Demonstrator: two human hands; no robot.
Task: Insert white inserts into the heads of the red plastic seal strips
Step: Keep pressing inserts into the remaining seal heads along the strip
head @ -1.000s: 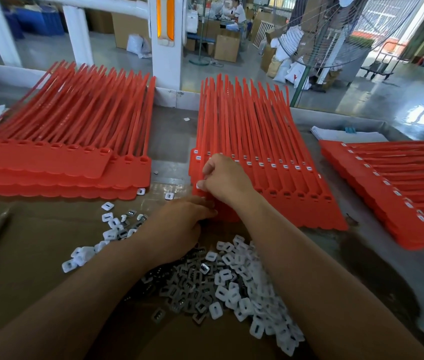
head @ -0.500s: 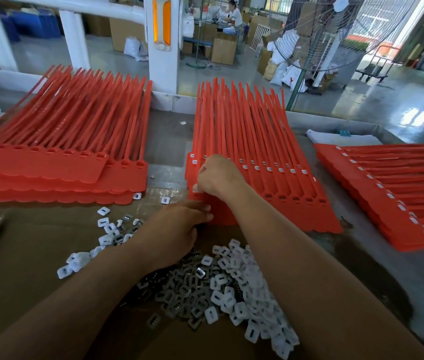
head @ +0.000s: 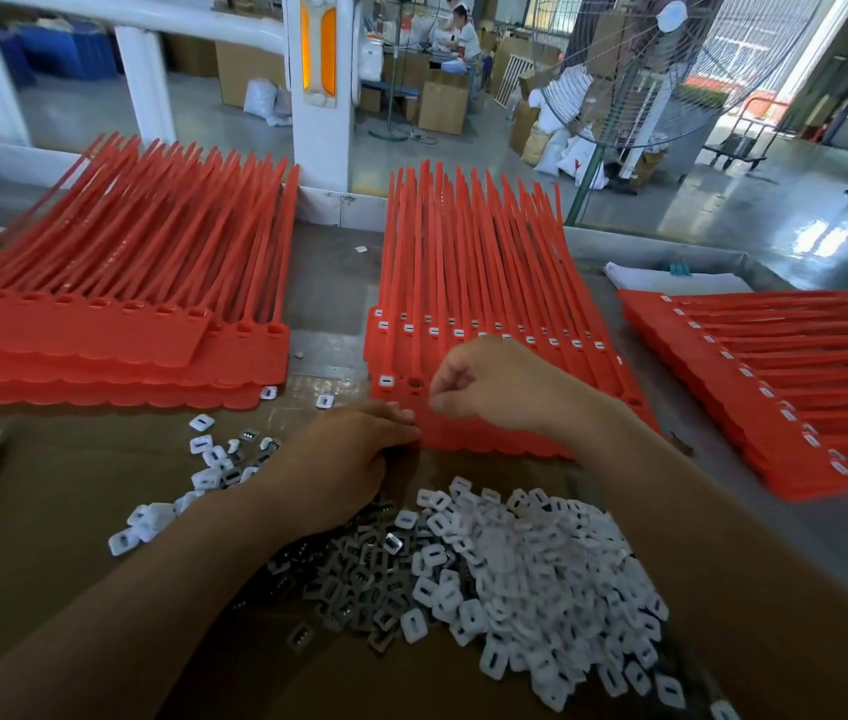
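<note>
Fingers (head: 442,397) on our right hand (head: 499,387) are curled in tight, tips pinched together just over the near-left corner of the middle stack of red seal strips (head: 468,283). Whether a white insert sits in that pinch we cannot tell; it is all blur. Our left hand (head: 343,462) is down at the stack's near edge with its fingertips (head: 401,420) touching the red plastic. Whether it grips anything is hidden too.

On the top sheet, one seated insert (head: 386,380) shows white at the far-left head, and the empty head (head: 415,381) right beside it looks like the next target. The pile of white inserts (head: 531,558) lies on the cardboard (head: 47,511) near us, between our forearms.

Now, the dangers. That pinch is small and the socket is snug, so we judge a tilted or back-to-front insert the likeliest miss: it would sit proud instead of flush. A fumbled piece could slip down between the strips and vanish. Press hard with only fingertips bracing the near edge, and the loose stack may slide on the counter (head: 328,283), throwing off the line of heads. And our right forearm lies on the pile, so a careless swing could scatter inserts toward the near edge.
</note>
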